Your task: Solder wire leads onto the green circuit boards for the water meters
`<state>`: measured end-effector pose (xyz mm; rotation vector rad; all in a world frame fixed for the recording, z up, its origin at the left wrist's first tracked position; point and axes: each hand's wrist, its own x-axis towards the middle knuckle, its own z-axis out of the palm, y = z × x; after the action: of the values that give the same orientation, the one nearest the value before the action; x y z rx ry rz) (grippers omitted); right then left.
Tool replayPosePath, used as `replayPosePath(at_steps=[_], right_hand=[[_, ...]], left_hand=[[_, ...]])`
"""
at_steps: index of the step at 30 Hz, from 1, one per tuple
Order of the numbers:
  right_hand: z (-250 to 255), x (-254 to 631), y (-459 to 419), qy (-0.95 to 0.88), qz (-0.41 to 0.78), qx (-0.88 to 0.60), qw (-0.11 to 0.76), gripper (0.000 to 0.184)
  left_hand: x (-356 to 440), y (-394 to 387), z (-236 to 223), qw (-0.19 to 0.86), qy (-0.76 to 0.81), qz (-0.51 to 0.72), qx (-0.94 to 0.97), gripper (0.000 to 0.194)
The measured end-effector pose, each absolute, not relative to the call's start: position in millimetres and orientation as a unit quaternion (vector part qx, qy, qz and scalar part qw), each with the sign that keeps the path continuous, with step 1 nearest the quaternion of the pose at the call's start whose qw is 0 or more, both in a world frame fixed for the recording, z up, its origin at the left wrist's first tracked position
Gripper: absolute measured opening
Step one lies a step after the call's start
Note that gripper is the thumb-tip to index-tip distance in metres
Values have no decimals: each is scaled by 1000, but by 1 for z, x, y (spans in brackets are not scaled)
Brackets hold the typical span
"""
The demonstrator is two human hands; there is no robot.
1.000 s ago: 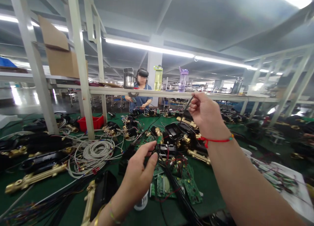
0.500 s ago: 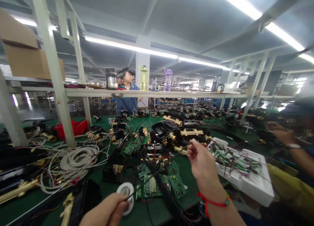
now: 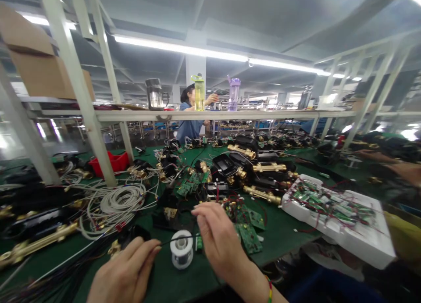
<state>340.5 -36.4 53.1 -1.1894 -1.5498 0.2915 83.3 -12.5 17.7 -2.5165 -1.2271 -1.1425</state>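
My left hand (image 3: 126,268) is low at the front, its thumb and fingers pinched on a thin black wire (image 3: 176,239). The wire runs right, over a small spool of solder (image 3: 181,249), to my right hand (image 3: 219,241), whose fingers are closed on its other end. My right wrist wears a coloured string bracelet. Green circuit boards (image 3: 248,233) with red and black leads lie just beyond my right hand on the green table mat (image 3: 279,235).
Coils of white cable (image 3: 121,200) lie at the left, brass fittings with black housings (image 3: 259,173) in the middle, a white foam tray of boards (image 3: 342,226) at the right. A red bin (image 3: 110,162) sits behind a shelf post. Another person stands beyond the bottle shelf; someone's arm shows at the right.
My right hand has dropped from up high to low over the mat, drawing the wire down. My left hand moved back towards me. The view swung right.
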Motion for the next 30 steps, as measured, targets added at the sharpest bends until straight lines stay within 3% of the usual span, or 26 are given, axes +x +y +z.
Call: replayPosePath(at_steps=[4, 14, 21, 25, 30], right_hand=[[50, 285, -25, -829, 76, -411, 372, 35], [52, 264, 2, -863, 98, -440, 226, 22], [62, 246, 18, -848, 171, -464, 191, 23], [60, 261, 32, -823, 205, -495, 190, 22], [52, 262, 46, -807, 271, -496, 170, 22]], left_hand=[[100, -19, 38, 92, -400, -334, -849, 44], [47, -15, 23, 185, -433, -299, -830, 41], [32, -4, 20, 172, -431, -249, -850, 30], [1, -10, 15, 146, -514, -254, -806, 26], [-18, -15, -10, 127, -588, -284, -747, 36]])
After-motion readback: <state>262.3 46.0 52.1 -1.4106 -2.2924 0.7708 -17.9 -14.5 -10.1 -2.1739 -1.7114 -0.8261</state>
